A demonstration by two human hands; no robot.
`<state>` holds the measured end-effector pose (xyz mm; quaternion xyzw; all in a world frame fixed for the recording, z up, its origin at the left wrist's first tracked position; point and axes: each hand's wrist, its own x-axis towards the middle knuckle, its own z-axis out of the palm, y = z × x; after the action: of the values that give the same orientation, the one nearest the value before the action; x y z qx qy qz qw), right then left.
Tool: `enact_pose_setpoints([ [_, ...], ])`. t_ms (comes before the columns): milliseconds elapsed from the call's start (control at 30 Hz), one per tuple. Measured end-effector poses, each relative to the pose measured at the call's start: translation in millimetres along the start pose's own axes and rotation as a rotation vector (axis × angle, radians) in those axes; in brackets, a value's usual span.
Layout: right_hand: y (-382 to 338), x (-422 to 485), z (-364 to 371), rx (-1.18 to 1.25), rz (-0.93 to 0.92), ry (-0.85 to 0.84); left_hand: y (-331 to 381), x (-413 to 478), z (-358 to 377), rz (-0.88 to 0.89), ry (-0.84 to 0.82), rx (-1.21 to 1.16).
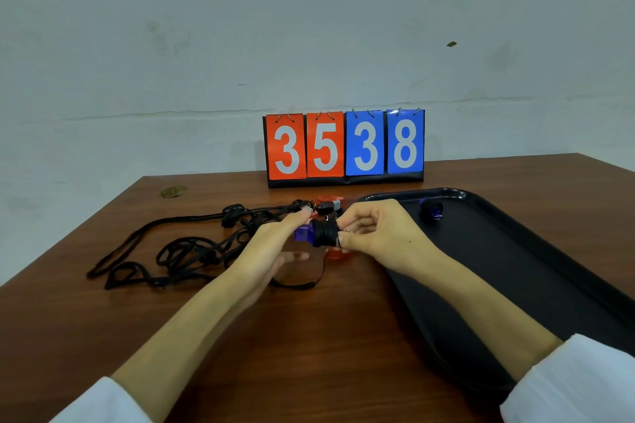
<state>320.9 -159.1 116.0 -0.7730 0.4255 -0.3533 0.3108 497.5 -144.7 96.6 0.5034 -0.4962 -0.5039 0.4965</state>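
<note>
A blue whistle (303,233) with black cord wound round its body (323,233) hangs just above the brown table, between both hands. My left hand (271,244) holds the whistle's blue end, fingers fairly straight. My right hand (374,230) pinches the wound cord and a small metal ring at the other end, fingers curled. A red whistle (336,255) lies on the table right beneath them.
A tangle of black lanyards (192,251) spreads over the table to the left. More whistles (328,205), red and black, lie behind the hands. A black tray (515,251) at right holds one wrapped blue whistle (431,209). A flip scoreboard (344,147) reading 35 38 stands at the back.
</note>
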Motion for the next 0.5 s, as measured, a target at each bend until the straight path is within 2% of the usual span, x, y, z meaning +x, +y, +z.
enact_pose_setpoints([
  [100, 4, 2, -1, -0.033, 0.022, 0.054, -1, -2, 1, 0.019, -0.074, -0.056],
  [200, 8, 3, -2, -0.062, 0.028, 0.119, -4, -5, 3, 0.063, -0.186, 0.026],
  [300, 8, 1, -2, -0.161, -0.018, 0.146, -7, -7, 3, 0.062, -0.198, 0.009],
  [400, 7, 1, -5, -0.233, -0.024, 0.103, -6, -7, 2, 0.042, -0.217, -0.041],
  [500, 6, 2, -11, -0.268, -0.002, 0.185, -5, -7, 3, 0.044, -0.226, -0.011],
])
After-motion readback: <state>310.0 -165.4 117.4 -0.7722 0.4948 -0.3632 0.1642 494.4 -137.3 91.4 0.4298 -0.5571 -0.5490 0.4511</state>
